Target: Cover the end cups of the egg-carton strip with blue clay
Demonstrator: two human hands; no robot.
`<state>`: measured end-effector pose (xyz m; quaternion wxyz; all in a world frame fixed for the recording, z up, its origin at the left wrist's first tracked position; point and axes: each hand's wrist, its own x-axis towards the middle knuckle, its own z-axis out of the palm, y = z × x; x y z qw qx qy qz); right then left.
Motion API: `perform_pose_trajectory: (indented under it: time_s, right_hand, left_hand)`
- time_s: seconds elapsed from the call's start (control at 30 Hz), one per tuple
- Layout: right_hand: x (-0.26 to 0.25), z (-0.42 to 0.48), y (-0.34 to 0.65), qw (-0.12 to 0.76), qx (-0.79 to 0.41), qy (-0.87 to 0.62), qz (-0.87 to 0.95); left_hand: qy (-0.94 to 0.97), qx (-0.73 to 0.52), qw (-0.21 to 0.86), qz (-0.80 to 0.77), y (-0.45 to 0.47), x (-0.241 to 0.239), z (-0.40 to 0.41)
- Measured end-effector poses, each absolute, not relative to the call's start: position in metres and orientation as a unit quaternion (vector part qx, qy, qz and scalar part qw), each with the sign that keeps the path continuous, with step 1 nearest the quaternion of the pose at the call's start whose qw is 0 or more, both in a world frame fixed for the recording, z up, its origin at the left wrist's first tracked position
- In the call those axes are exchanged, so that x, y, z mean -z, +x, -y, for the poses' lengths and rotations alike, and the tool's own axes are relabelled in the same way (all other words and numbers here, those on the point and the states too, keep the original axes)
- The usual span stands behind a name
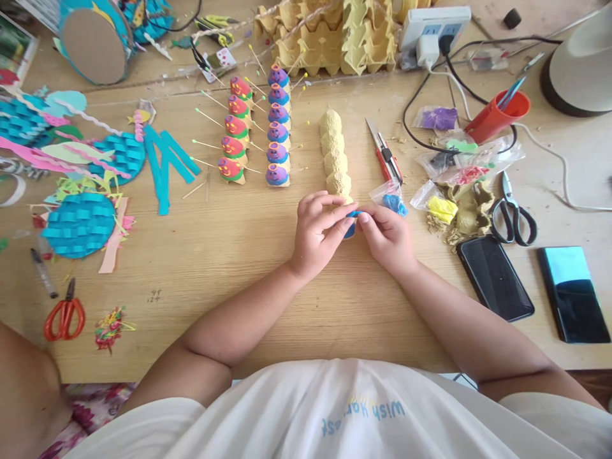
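Head view, landmark: plain egg-carton row (335, 153), pale yellow cups in a line on the wooden surface (229, 255).
Left hand (318, 233): just below the near end of the row, fingers curled, pinching the blue clay piece (350, 224) from the left.
Right hand (389, 239): just below and right of the row's near end, fingertips closed on the same blue clay piece from the right.
Blue clay piece: between the fingertips of both hands, at the near end of the row; mostly hidden, shape not clear.
Bag of blue clay (393, 199): just right of the row's near end, beside the right hand.
Box cutter (384, 153): lying right of the row, roughly parallel to it.
Purple-topped painted cups (278, 127): a line left of the row, pins sticking out.
Red-topped painted cups (234, 137): further left of the row, also with pins.
Egg cartons (329, 38): behind the row, at the far edge.
Red cup (497, 115): well right of the row, tipped over, holding tools.
Black scissors (512, 213): far right of the row, past small bags of coloured clay.
Two phones (495, 277): right and nearer than the row, lying flat, screens dark.
Orange scissors (64, 315): far left and nearer than the row.
Blue woven paper fish (79, 223): far left of the row.
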<state>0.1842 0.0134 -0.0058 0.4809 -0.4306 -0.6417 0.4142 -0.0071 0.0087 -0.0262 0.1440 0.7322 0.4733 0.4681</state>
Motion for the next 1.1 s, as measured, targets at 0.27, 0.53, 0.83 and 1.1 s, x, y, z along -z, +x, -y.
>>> perform_pose_trajectory:
  time_s: [0.27, 0.53, 0.83, 1.1]
  right_hand:
    - [0.001, -0.013, 0.184, 0.466, -0.435, -0.419, 0.647]
    - [0.006, -0.009, 0.187, 0.497, -0.395, -0.433, 0.64]
    - [0.008, -0.017, 0.189, 0.51, -0.34, -0.341, 0.713]
    - [0.013, -0.018, 0.186, 0.565, -0.417, -0.404, 0.587]
  left_hand:
    - [0.736, -0.45, 0.162, -0.479, -0.007, 0.028, -0.008]
    - [0.698, -0.513, 0.189, -0.462, -0.003, 0.022, -0.006]
    - [0.711, -0.479, 0.261, -0.444, -0.004, 0.019, -0.003]
    - [0.686, -0.512, 0.208, -0.473, -0.004, 0.014, -0.002]
